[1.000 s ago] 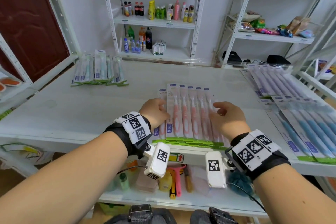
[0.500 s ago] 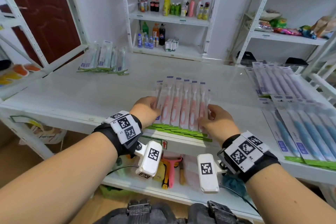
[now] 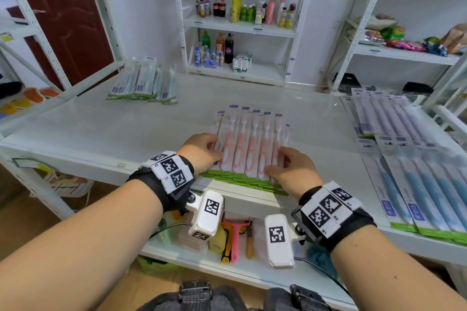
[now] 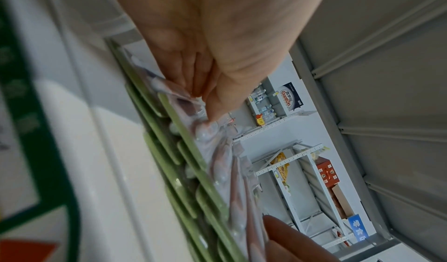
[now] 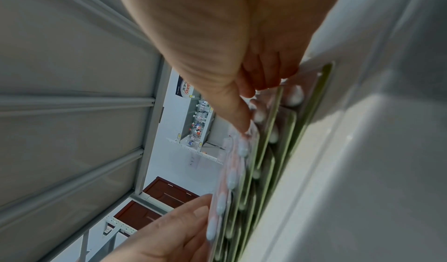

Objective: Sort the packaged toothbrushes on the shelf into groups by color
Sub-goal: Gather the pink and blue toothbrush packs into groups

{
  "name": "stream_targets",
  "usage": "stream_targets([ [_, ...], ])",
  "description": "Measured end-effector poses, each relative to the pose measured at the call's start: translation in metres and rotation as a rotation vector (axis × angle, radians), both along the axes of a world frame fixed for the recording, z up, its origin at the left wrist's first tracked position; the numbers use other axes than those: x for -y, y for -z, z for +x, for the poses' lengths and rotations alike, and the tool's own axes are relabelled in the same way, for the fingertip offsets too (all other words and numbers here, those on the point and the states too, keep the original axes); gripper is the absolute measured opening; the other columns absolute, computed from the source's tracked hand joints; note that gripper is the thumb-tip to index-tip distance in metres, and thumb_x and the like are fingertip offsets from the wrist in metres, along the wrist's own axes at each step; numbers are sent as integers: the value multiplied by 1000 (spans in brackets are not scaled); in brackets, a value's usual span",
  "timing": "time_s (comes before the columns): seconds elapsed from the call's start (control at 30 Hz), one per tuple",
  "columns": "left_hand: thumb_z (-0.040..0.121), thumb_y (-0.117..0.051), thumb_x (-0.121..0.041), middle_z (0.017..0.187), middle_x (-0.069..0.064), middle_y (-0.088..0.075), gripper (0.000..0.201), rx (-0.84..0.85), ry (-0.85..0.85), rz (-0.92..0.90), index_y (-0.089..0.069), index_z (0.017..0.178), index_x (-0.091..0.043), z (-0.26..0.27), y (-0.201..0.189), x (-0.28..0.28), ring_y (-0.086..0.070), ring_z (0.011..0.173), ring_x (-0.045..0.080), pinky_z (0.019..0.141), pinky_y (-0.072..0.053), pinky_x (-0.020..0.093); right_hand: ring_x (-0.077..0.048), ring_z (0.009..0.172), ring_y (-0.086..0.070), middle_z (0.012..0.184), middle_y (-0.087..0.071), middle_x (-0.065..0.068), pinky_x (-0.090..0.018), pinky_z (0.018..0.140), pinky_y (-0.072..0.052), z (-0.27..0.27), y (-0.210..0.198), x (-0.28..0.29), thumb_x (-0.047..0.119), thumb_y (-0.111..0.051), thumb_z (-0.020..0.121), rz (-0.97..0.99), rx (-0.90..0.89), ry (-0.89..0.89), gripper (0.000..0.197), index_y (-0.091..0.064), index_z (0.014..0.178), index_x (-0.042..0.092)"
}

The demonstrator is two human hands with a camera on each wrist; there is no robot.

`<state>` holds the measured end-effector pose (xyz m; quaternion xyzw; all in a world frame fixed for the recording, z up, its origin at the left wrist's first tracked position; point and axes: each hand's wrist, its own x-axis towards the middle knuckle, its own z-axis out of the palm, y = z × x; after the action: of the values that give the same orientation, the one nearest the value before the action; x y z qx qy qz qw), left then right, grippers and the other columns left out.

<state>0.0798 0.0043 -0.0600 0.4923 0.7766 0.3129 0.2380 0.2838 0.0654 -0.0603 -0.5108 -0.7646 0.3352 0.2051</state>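
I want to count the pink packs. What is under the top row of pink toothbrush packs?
Under the pink toothbrush packs, more green-edged cards lie stacked on the shelf. Their colours and number are covered.

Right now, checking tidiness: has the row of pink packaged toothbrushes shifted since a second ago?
Yes. The pink packaged toothbrushes have bunched narrower between left hand and right hand; green ends stay at the front edge of the white shelf.
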Motion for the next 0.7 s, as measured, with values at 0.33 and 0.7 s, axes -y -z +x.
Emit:
stream_targets([
  [0.33,82,-64,-13,120,9,-60,42,-35,23,-22,-59,123,-4,-10,-5,-43,-56,113,25,94,-40,27,-34,87,-66,101,-65,-21,-45,79,-55,-7,-10,-36,17,-70,78,-41,-22,32,43,-57,116,0],
  [0.7,78,-64,-8,76,11,-45,12,-97,105,-19,-56,78,0,-19,-11,-125,-43,72,20,66,-31,26,-7,86,-61,114,-65,-14,-1,36,-34,-15,-9,-113,18,-72,79,-49,-13,117,49,-55,122,3],
])
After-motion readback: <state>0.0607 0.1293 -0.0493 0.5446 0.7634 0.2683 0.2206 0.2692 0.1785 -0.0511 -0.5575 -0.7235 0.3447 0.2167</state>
